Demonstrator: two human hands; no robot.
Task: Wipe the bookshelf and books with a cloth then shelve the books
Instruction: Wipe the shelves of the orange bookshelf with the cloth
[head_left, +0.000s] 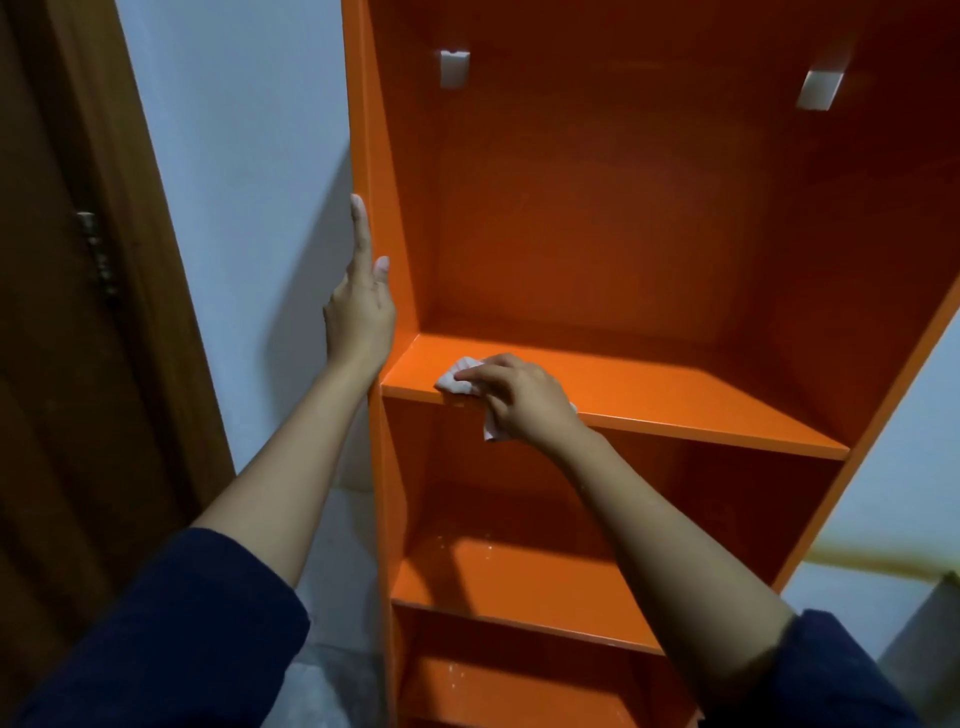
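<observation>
An orange bookshelf (597, 218) fills the middle and right of the head view, and its compartments hold nothing. My right hand (519, 400) grips a small white cloth (457, 376) against the front left part of the upper shelf board (701, 410). Part of the cloth hangs below the board's front edge under my palm. My left hand (361, 306) lies flat with straight fingers on the shelf's left side panel (374, 171), thumb on its front edge. No books are in view.
A brown wooden door (78, 338) with a metal latch stands at the left. A pale wall (249, 182) lies between the door and the shelf. Two lower shelf boards (519, 587) show beneath. Two white brackets (454, 67) sit on the back panel.
</observation>
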